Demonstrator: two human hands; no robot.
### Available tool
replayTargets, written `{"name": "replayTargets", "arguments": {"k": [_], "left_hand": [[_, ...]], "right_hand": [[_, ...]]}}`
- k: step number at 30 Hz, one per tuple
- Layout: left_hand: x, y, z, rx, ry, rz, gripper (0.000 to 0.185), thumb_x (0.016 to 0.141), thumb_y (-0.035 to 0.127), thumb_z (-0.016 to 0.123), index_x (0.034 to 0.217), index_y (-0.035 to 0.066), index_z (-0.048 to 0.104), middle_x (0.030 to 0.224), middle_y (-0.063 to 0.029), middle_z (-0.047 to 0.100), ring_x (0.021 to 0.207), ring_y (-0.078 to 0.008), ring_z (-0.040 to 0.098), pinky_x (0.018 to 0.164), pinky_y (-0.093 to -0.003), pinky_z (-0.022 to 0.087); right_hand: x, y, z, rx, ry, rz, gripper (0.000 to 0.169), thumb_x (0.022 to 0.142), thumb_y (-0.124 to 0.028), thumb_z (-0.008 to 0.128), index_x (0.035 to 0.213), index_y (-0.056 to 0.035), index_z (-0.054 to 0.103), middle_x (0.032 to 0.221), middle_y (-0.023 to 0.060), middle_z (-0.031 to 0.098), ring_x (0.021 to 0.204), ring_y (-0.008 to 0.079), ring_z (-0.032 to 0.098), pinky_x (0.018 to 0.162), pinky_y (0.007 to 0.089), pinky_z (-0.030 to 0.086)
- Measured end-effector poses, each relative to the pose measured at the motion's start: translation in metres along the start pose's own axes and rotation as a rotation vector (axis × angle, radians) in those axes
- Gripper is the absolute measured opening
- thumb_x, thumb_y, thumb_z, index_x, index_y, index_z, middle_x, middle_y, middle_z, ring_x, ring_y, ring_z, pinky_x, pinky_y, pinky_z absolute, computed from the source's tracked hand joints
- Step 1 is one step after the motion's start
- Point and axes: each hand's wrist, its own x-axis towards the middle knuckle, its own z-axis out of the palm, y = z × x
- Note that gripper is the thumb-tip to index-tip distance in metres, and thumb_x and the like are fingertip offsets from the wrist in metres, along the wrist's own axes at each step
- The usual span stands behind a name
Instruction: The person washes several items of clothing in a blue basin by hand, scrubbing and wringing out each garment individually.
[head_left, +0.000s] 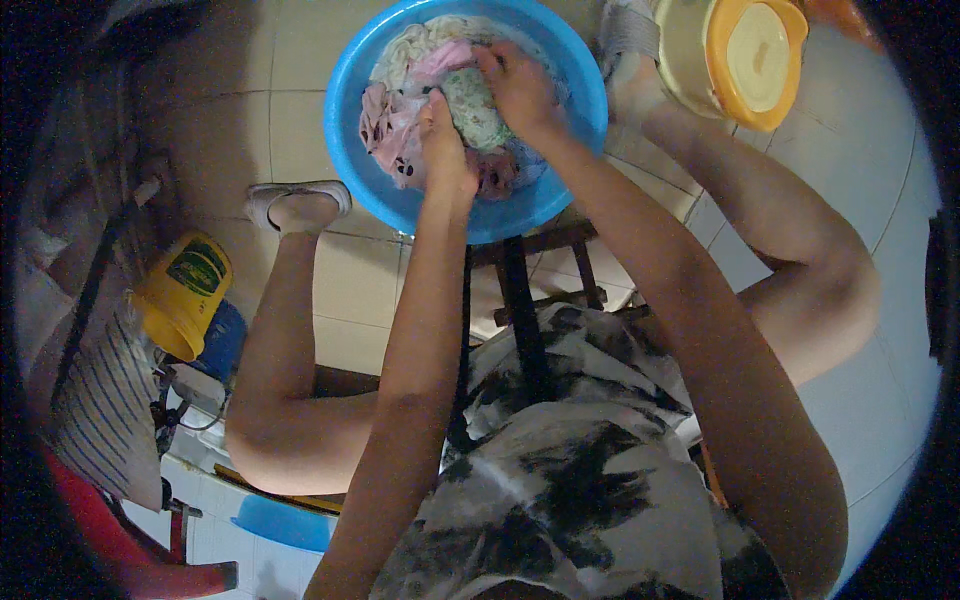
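A round blue plastic basin (339, 127) on the tiled floor before me holds several wet garments. My left hand (448, 146) grips the left side of a bunched green-and-white patterned cloth (474, 105), thumb up and fingers hidden. On the cloth's right side my right hand (525, 90) curls its fingers over the top edge, beside a bright pink cloth (448, 58). A dusty-pink garment with dark spots (386, 135) lies left of my left hand. Pale cream fabric (401, 56) is heaped at the far side of the basin.
At upper right stands a container with an orange rim (716, 64), close to my slippered right foot. A yellow plastic bucket (191, 289) with a green label is at left, near a striped cloth (112, 405). Behind my left leg sits another blue basin (289, 523).
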Motion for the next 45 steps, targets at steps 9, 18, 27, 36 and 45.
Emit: {"name": "replayTargets", "arguments": {"k": [9,18,27,36,45], "left_hand": [[0.029,-0.075,-0.041,0.463,0.348,0.229,0.048,0.069,-0.002,0.063,0.103,0.009,0.031,0.102,-0.0115,0.04,0.086,-0.0175,0.044,0.072,-0.0292,0.042],[0.002,0.02,0.001,-0.057,-0.008,-0.451,0.063,0.084,0.062,0.035,0.123,0.015,0.047,0.121,-0.0146,0.051,0.107,-0.0327,0.051,0.088,-0.0517,0.041],[-0.011,-0.014,-0.066,-0.345,-0.35,-0.404,0.041,0.084,0.043,0.047,0.103,0.008,0.058,0.098,-0.0117,0.061,0.086,-0.0278,0.059,0.075,-0.0438,0.048],[-0.084,0.013,-0.01,-0.299,-0.171,-0.255,0.041,0.086,0.042,0.045,0.111,0.012,0.055,0.111,-0.0078,0.058,0.101,-0.0267,0.054,0.091,-0.0421,0.042],[-0.093,0.002,-0.027,-0.26,-0.123,-0.189,0.03,0.088,0.026,0.04,0.108,0.008,0.053,0.107,-0.0098,0.057,0.099,-0.0248,0.055,0.085,-0.0421,0.044]], "right_hand": [[-0.008,0.096,0.044,-0.341,-0.049,-0.132,0.061,0.076,-0.013,0.061,0.129,-0.0034,0.034,0.133,0.0252,0.029,0.117,0.0444,0.035,0.09,0.0475,0.04],[0.0,0.057,0.05,0.4,-0.008,-0.007,0.025,0.078,-0.02,0.055,0.095,-0.0023,0.058,0.087,0.0072,0.059,0.076,0.0212,0.057,0.067,0.0365,0.047],[-0.124,-0.017,0.001,0.846,-0.371,0.478,0.024,0.076,-0.027,0.056,0.083,-0.0041,0.059,0.072,0.0032,0.057,0.06,0.0121,0.052,0.051,0.0285,0.04],[-0.087,0.021,0.021,1.125,-0.21,0.495,0.029,0.072,-0.025,0.059,0.092,-0.0045,0.057,0.104,0.015,0.056,0.096,0.0281,0.054,0.082,0.0403,0.044],[-0.111,0.004,0.04,-0.017,0.122,-0.227,0.039,0.07,-0.021,0.06,0.103,-0.002,0.051,0.112,0.0208,0.047,0.105,0.039,0.044,0.091,0.0447,0.035]]}}
